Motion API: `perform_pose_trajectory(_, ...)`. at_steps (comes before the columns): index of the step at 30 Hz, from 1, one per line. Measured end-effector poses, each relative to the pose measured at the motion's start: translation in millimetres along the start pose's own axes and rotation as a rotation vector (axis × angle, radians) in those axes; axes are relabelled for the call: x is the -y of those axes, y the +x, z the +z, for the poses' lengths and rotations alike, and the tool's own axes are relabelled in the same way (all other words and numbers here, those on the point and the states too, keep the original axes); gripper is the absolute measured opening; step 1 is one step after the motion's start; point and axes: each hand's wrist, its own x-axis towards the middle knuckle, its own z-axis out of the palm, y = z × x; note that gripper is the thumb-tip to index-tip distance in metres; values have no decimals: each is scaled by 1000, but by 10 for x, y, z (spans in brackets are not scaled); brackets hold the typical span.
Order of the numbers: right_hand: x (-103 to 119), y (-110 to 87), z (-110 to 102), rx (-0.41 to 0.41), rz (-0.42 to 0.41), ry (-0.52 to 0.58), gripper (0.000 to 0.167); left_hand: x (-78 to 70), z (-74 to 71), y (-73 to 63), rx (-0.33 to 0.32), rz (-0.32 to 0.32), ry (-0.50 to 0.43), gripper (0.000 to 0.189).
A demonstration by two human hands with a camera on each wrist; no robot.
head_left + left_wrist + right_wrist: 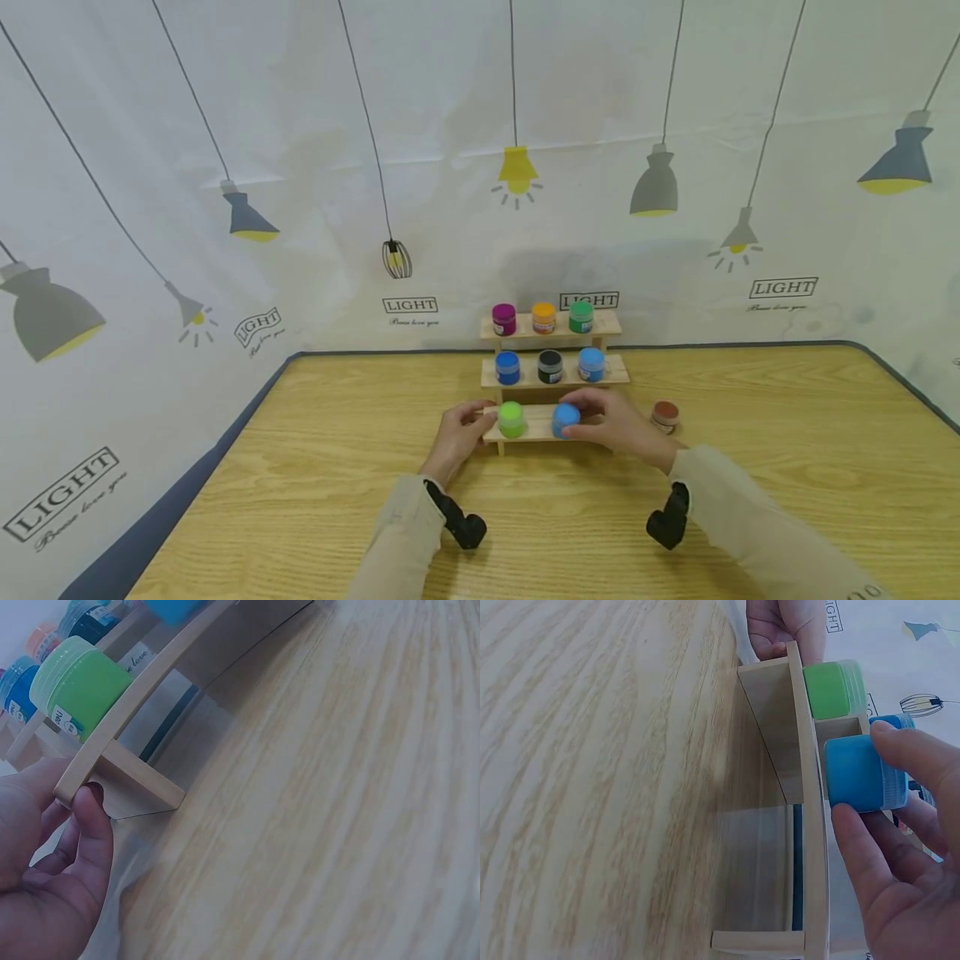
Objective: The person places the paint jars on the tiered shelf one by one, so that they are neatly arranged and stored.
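My right hand (618, 423) pinches a light blue paint jar (855, 774) between thumb and fingers, right at the lowest step of a three-tier wooden rack (538, 422). At the left end of that same step, my left hand (459, 435) grips the board's edge, with thumb and fingers around it (75, 825). A lime green paint jar (86, 690) stands on the board close to the left hand. On the middle step sit a dark blue jar (507, 367), a black jar (550, 367) and another light blue jar (591, 365).
The top step carries a purple jar (504, 319), an orange jar (543, 317) and a green jar (581, 317). A reddish-brown jar (664, 417) is on the wooden table (337, 517), right of the rack. Behind hangs a white lamp-printed cloth (450, 183).
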Motion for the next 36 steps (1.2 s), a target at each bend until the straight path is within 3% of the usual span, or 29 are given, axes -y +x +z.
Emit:
perform_pose_trajectory(7,10,48,35,-11,-11,-9,40,-61,-2,-39,13,8,-10,31)
perform_pose_trajectory(14,-14,65,63,-16,17,-18,40,14,1,11,9,8,-9,32)
perform_pose_trajectory(36,-35,81,82,23,37,56,36,23,10,10,3,5,-13,32)
